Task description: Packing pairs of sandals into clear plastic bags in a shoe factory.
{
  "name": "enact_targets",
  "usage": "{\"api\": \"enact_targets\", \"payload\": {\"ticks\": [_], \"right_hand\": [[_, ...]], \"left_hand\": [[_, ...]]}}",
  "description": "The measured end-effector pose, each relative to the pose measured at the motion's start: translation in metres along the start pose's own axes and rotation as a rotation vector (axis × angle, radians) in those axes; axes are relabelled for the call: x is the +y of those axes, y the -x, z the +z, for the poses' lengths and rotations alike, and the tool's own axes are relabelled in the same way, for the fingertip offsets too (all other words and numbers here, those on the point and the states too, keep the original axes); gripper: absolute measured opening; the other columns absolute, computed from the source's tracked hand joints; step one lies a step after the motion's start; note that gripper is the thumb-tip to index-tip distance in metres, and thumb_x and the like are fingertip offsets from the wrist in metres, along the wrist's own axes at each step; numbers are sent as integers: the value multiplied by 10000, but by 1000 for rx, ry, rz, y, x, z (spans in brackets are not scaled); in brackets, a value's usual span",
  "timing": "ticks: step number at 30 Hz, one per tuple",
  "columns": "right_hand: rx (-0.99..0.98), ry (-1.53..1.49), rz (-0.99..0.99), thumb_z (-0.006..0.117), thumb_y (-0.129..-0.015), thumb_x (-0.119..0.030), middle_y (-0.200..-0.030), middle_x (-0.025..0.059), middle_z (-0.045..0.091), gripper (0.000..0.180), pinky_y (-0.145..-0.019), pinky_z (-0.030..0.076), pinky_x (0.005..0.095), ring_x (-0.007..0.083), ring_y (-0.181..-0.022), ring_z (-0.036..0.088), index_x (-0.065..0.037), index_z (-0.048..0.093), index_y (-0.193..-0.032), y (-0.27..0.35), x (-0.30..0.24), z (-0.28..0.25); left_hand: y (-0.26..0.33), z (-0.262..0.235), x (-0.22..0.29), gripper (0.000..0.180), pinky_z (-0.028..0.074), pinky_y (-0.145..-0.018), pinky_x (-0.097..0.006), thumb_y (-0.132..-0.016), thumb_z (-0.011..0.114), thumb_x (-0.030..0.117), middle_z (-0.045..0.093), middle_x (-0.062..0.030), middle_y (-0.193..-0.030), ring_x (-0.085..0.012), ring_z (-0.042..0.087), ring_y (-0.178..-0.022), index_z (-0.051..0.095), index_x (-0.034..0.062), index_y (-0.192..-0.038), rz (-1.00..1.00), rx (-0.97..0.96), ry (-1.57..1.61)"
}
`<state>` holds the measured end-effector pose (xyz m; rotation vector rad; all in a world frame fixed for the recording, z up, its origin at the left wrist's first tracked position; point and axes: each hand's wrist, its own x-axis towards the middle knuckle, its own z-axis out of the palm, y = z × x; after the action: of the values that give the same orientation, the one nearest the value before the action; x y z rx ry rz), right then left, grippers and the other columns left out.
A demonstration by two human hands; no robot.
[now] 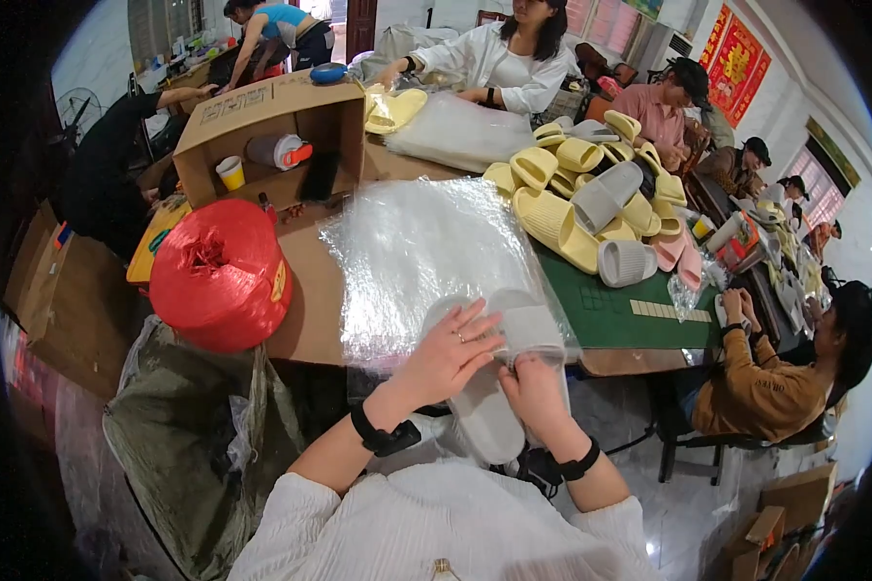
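A pair of light grey slippers lies in front of me at the table's near edge, on clear plastic bags. My left hand rests over the left slipper, fingers stretched out and apart, covering much of its strap. That slipper's sole sticks out past the table edge toward me. My right hand is closed at the open end of the right slipper, its thumb along the strap's near side. Both slippers touch each other. Beneath and beyond them spreads a stack of clear plastic bags.
Yellow and grey slippers are heaped at the back right, beside a green cutting mat. A red twine roll stands left, before a cardboard box holding a yellow cup. Co-workers sit around the table; one is at right.
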<state>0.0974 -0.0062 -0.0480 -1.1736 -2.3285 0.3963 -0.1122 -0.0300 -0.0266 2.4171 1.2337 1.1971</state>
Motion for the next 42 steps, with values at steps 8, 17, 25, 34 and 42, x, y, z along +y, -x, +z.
{"api": "enact_targets", "payload": {"ticks": [8,17,25,34,42], "right_hand": [[69,-402,109,594,-907,-169,-940,227,574,175,-738,482,473,408,-865,586,-6,545,-947,-60,-14,23],[281,-60,81,620,-905,-272,-859,241,589,281,-709,480,518,457,-814,599,-3,546,-874,-159,-22,83],[266,-7,33,657,-861,-230,-1026,221,584,362,-824,492,487,412,-977,578,3,532,-1109,-168,-15,87],[-412,-310,-319,720,-843,-169,-1025,176,671,361,-868,499,371,324,-1018,632,-2,650,-1155,-32,-45,-29],[136,-759,319,610,-943,-117,-803,16,635,162,-654,452,232,97,-727,567,35,663,-939,-21,5,-93]], "left_hand": [[5,-8,19,326,312,-1134,-446,-974,509,131,534,-112,-1410,-332,408,-1375,614,33,-1267,-39,-89,359],[11,-26,16,278,360,-1105,-410,-968,518,62,611,-127,-1313,-314,459,-1343,641,17,-1213,-128,-82,527],[35,-46,-6,211,411,-1052,-408,-928,548,77,657,-136,-1222,-350,522,-1266,696,-8,-1053,-238,73,208],[71,-65,-5,208,501,-815,-339,-943,556,120,669,-142,-1063,-251,636,-965,670,6,-1075,-581,553,92],[100,-64,-39,504,473,-696,-342,-992,460,448,654,-129,-751,-202,636,-715,673,6,-879,-1054,314,30]]}}
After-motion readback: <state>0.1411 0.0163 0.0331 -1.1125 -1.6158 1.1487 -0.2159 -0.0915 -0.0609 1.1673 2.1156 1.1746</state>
